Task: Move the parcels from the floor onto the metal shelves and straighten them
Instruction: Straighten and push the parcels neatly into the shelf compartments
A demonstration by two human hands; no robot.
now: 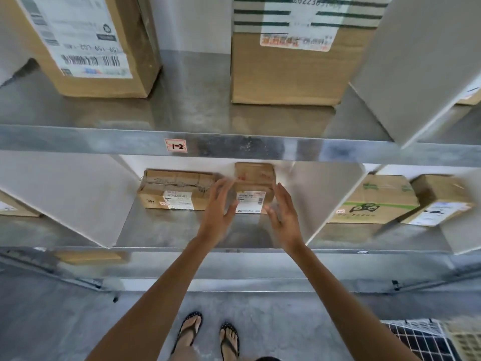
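Straightening step, lower metal shelf (169, 230): flat brown cardboard parcel (177, 190) sits back-left, then left hand (218, 207), fingers straight and spread, then small brown cardboard parcel with white label (253, 188), then right hand (283, 217), likewise spread. Neither hand grips anything (blurred, so whether palms touch the small parcel is unclear). Next likely calls for pressing both sides and squaring it beside its neighbour.
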